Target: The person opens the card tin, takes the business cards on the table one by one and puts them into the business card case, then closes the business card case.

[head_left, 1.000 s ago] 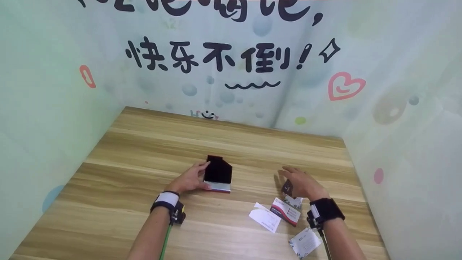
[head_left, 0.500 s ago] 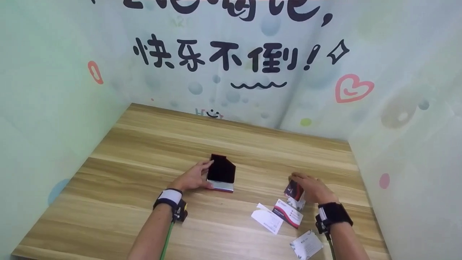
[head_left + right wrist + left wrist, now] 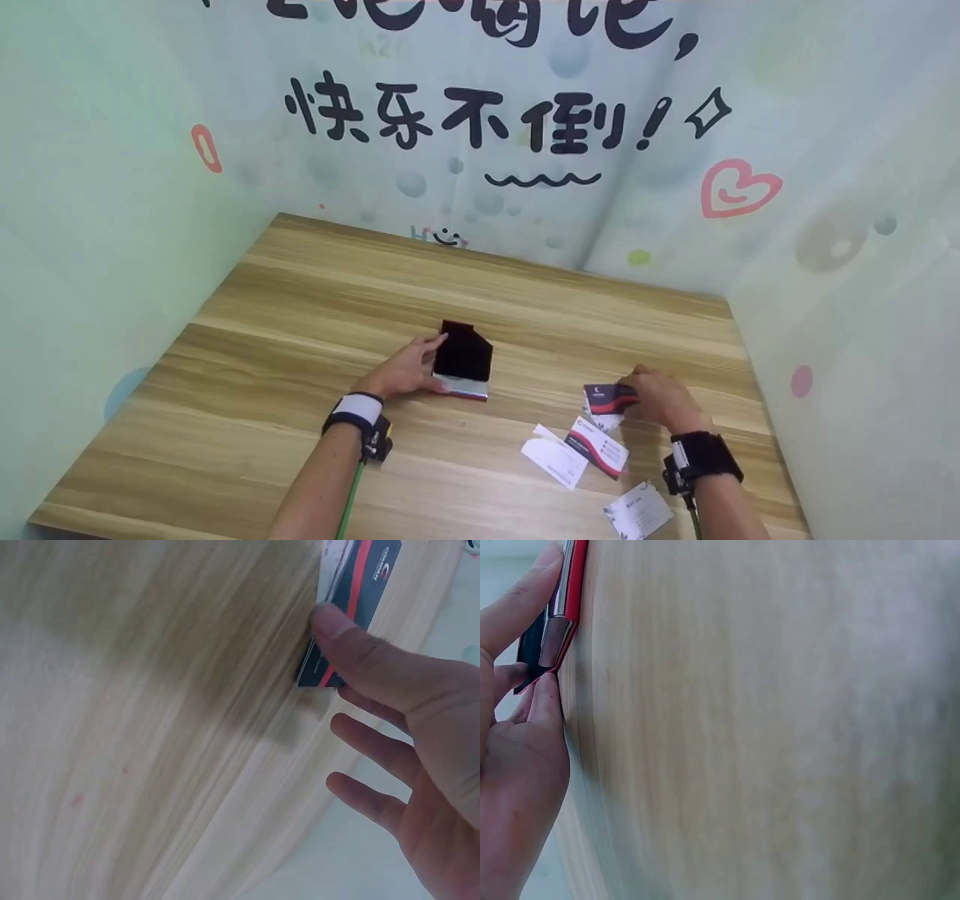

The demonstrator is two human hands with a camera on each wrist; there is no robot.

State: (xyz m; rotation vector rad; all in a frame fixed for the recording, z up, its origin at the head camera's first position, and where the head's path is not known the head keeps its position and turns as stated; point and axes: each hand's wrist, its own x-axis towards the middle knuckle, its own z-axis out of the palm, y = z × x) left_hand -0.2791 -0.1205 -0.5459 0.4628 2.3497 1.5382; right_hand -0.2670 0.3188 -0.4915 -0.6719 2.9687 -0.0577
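Since a second ago we see the right hand (image 3: 660,397) drop from above the scattered cards and lift one dark card off them, while the left hand (image 3: 401,371) has stayed at the card case.

The dark business card (image 3: 606,397) is pinched between thumb (image 3: 341,637) and forefinger at its right end, held just above the table (image 3: 300,315), its free end pointing left; the other fingers hang loosely spread. We judge it light, thin and springy: it bends easily and can slip from a shallow grip, so a hold on the short edge with the thumb flat on the face suits it best.

Just below it lies a pale card (image 3: 600,420), then a red-and-white card (image 3: 598,446), a white card (image 3: 553,457) beside that, and a leaf-printed card (image 3: 637,511) nearest us.

Well apart to the left, the card case (image 3: 463,361) stands open on the table, its black lid raised over a metal base with a red edge (image 3: 571,592). The left hand grips its left side, thumb and fingers curled round it.
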